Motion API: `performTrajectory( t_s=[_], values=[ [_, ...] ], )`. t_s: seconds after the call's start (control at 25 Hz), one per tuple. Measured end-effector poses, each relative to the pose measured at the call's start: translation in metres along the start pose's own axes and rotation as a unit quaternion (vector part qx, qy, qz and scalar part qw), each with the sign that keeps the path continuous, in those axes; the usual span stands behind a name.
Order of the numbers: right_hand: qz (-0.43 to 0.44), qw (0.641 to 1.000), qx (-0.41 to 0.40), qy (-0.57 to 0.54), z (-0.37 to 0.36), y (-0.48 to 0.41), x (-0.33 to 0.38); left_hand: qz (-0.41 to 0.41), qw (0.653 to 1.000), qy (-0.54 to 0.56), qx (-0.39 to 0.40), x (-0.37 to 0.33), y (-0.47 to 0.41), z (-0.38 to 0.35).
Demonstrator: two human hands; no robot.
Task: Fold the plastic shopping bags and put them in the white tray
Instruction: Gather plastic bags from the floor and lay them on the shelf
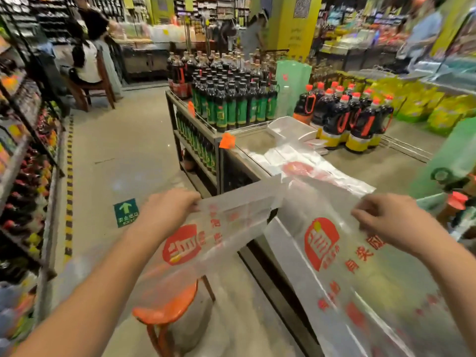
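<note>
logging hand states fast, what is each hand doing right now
Left hand: grip closed, pinching the top edge of the plastic shopping bag.
Right hand: grip closed, pinching bag plastic too; whether it is the same bag cannot be told.

Person visible only as two arms. Left hand (167, 210) and right hand (386, 220) are bare, and the left forearm (103, 279) and right forearm (443, 274) are bare to the frame edge. Fingers (362, 214) are motion-blurred, so nail detail is unreadable.
</note>
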State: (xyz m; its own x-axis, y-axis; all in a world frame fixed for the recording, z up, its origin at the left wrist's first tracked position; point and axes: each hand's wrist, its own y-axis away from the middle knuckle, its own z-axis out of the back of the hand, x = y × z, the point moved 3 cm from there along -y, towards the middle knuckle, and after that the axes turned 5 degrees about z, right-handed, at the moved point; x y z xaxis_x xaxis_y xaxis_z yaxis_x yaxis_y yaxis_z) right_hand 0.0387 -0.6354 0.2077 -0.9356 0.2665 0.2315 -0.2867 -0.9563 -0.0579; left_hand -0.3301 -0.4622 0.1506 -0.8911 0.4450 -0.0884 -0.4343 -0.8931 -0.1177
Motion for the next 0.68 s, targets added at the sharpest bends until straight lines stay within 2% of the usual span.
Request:
performTrajectory(
  t_s=[0.2, 0.4, 0.56, 0.68],
  values=[
    [-0.019, 0.998, -0.051, -0.038, 0.028, -0.094, -0.027, -0.063, 0.997, -0.045, 0.013, -0.013, -0.122, -0.002],
    [-0.019, 0.996, -0.075, -0.047, 0.059, -0.178, -0.059, -0.156, 0.976, -0.039, 0.147, -0.036, -0.223, 0.011],
    [0.006, 0.994, -0.1, -0.031, 0.087, -0.241, -0.062, -0.235, 0.961, 0.016, 0.145, -0.07, -0.283, 0.024],
    [0.013, 0.996, -0.078, -0.034, 0.09, -0.275, -0.063, -0.287, 0.946, 0.011, 0.152, -0.104, -0.325, 0.027]
  ],
)
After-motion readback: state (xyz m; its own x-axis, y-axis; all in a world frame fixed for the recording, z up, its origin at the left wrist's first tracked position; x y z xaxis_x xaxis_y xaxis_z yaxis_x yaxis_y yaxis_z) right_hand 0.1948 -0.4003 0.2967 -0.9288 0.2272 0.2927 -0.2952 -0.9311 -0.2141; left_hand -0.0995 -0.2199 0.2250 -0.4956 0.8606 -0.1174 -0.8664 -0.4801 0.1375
